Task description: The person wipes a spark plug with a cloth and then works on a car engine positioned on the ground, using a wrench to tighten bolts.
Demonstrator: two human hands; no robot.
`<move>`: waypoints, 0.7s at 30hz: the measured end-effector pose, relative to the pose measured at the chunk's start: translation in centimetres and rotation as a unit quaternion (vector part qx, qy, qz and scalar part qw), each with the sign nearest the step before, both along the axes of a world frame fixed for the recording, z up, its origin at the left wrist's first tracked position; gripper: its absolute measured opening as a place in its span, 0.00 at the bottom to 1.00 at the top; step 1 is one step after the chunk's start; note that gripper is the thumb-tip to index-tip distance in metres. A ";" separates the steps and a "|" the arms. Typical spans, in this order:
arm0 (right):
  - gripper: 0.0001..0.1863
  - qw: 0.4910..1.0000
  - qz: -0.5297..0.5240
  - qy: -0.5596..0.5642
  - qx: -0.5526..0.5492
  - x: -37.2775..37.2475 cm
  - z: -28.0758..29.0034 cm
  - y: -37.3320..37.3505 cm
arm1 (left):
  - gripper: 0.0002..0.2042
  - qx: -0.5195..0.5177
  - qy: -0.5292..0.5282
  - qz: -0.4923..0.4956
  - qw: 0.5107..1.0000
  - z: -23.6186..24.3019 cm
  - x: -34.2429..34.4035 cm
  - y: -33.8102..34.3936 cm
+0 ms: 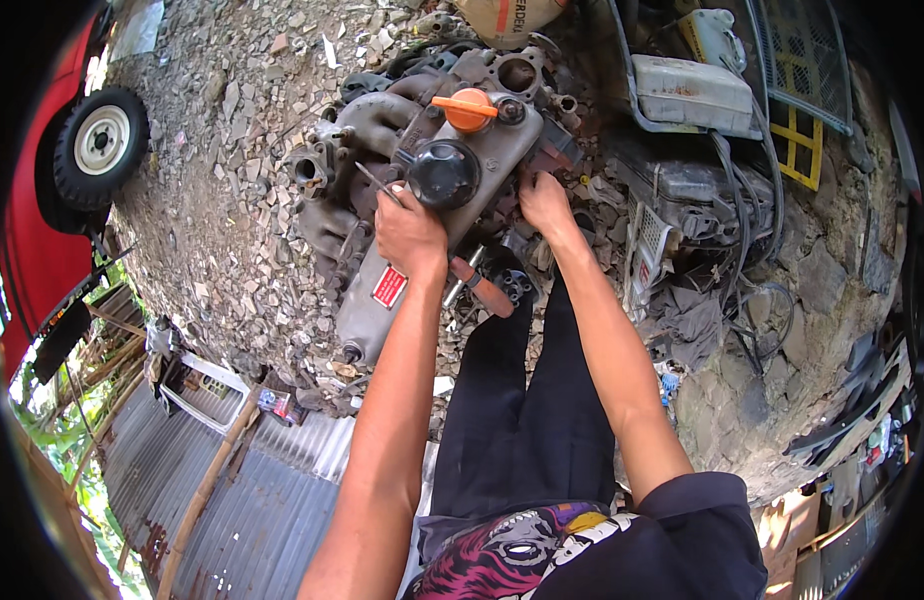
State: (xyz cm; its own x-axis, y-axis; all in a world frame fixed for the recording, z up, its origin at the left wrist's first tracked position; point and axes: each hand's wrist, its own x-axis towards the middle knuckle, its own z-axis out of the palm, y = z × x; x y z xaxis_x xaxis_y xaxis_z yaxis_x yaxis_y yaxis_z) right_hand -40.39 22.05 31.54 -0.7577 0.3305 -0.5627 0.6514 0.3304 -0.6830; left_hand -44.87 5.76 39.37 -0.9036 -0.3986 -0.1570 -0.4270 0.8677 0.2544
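Note:
In front of me lies an engine with a long grey valve cover (pixel 367 310), which bears a red label, an orange cap (pixel 469 109) and a round black part (pixel 444 174). My left hand (pixel 412 232) is closed around a long thin tool (pixel 487 290) over the cover. Its narrow metal end sticks out past my fingers toward the curved manifold pipes (pixel 377 122), and its red-brown handle shows behind my wrist. At the cover's right side, my right hand (pixel 547 205) has its fingers bent and closed against the engine; what they grip is hidden.
Stony ground (pixel 232 200) surrounds the engine. A dirty metal box (pixel 694 95) and dark parts with hoses (pixel 702 190) lie to the right. At far left stands a red vehicle with a wheel (pixel 102 140). Corrugated sheets (pixel 252 520) lie at lower left.

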 end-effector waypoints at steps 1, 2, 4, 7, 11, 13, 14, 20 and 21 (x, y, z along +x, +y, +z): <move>0.30 0.990 -0.074 -0.026 -0.120 0.0 0.2 0.1 | 0.16 0.003 0.006 -0.005 1.000 0.0 0.0 0.1; 0.29 0.959 -0.146 -0.051 -0.237 -0.1 0.4 0.1 | 0.16 0.006 0.011 -0.009 1.000 0.1 0.1 0.2; 0.27 0.877 -0.268 -0.095 -0.389 -0.2 0.7 0.3 | 0.18 0.008 0.015 -0.016 1.000 -0.1 0.2 0.0; 0.22 0.782 -0.389 -0.127 -0.470 -0.2 1.3 0.7 | 0.21 0.005 0.006 -0.016 1.000 -0.4 0.3 -0.5; 0.17 0.995 -0.097 0.027 0.008 1.8 -2.0 0.5 | 0.18 0.008 0.004 -0.018 1.000 -0.2 -0.1 0.5; 0.19 0.991 -0.017 0.096 0.086 2.2 -0.6 -0.1 | 0.16 0.002 0.009 -0.007 1.000 -0.1 0.1 -0.1; 0.20 0.983 0.023 0.131 0.126 2.1 0.2 -0.4 | 0.16 0.002 0.011 -0.003 1.000 -0.1 0.3 -0.3; 0.24 0.966 -0.174 0.008 -0.193 1.8 -2.6 1.2 | 0.16 0.016 0.019 -0.016 1.000 -0.1 0.1 0.1; 0.23 0.982 -0.137 0.011 -0.127 1.0 -2.2 1.2 | 0.16 0.018 0.018 -0.013 1.000 -0.1 0.2 0.0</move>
State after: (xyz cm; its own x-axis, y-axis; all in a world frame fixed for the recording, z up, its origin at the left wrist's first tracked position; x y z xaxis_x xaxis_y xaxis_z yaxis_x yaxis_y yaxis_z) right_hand -39.35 23.20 29.37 -0.6727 0.3753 -0.6377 0.6759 -0.0391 -0.7360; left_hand -44.66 5.72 39.26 -0.9190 -0.3698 -0.1371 -0.3943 0.8686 0.3001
